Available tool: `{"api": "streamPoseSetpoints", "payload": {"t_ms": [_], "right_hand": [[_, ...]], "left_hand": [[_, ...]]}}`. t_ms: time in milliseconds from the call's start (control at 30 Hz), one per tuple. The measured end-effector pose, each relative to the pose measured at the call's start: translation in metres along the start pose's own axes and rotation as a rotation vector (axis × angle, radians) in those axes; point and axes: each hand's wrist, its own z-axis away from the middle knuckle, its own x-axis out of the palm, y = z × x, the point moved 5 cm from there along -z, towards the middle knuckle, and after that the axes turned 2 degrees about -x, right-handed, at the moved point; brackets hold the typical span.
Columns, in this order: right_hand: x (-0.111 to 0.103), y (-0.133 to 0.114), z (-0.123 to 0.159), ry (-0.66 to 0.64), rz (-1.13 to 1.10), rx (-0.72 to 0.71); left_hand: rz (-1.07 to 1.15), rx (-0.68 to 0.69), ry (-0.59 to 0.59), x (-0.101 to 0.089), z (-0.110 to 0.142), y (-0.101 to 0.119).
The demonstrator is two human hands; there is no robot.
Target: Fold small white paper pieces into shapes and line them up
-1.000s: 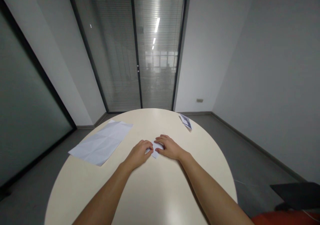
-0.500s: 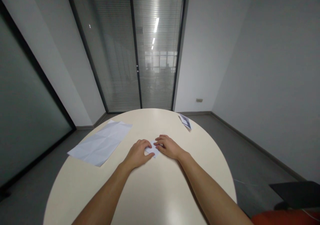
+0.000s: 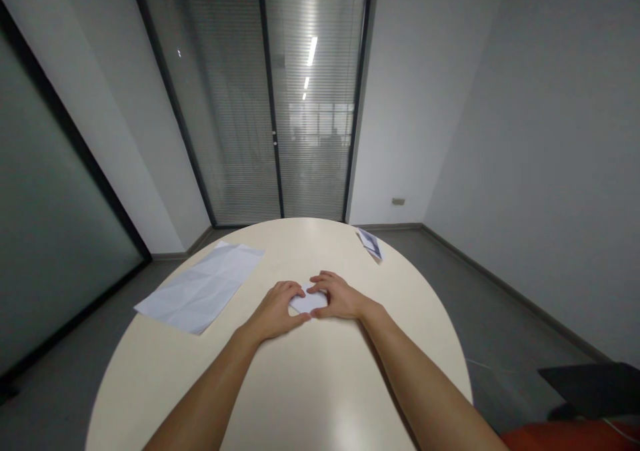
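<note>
A small folded piece of white paper [image 3: 313, 301] lies on the round cream table [image 3: 295, 384] in front of me. My left hand [image 3: 283, 308] is curved around its left side, fingertips on the paper and thumb along the near edge. From the other side, my right hand [image 3: 336, 295] grips it, with the fingers bent over the top and the thumb at the near edge. The two thumb tips almost meet. Parts of the paper's left and right ends are hidden under my hands.
A large creased white sheet [image 3: 203, 287] lies on the table's left side. At the far right edge sits a folded paper with dark printing [image 3: 370, 244]. A black flat-topped object [image 3: 590, 387] and something red [image 3: 555, 436] are at lower right, off the table.
My right thumb has moved down and away from its fingers to the paper's near edge. My left thumb and fingers have spread from a pinch to frame the paper. The other papers stay put.
</note>
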Motion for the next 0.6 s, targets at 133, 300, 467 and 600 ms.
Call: {"api": "streamPoseSetpoints", "payload": {"t_ms": [133,300,467,600], "right_hand": [[-0.0007,-0.0016,0.0009,-0.022,0.010,0.026],[-0.0030,-0.0067,0.0014,-0.022,0.039,0.023],[-0.0053,-0.0095,0.0001,0.035,0.075,0.003],[-0.0046,-0.0093,-0.0026,0.089,0.109,-0.017]], "left_hand": [[0.060,-0.009,-0.004,-0.0006,0.0002,-0.0024],[0.111,-0.036,0.017,0.0000,0.0005,-0.0056],[0.088,-0.040,0.028,0.0015,-0.0012,-0.0051],[0.030,-0.051,0.046,0.0019,-0.0046,-0.0047]]}}
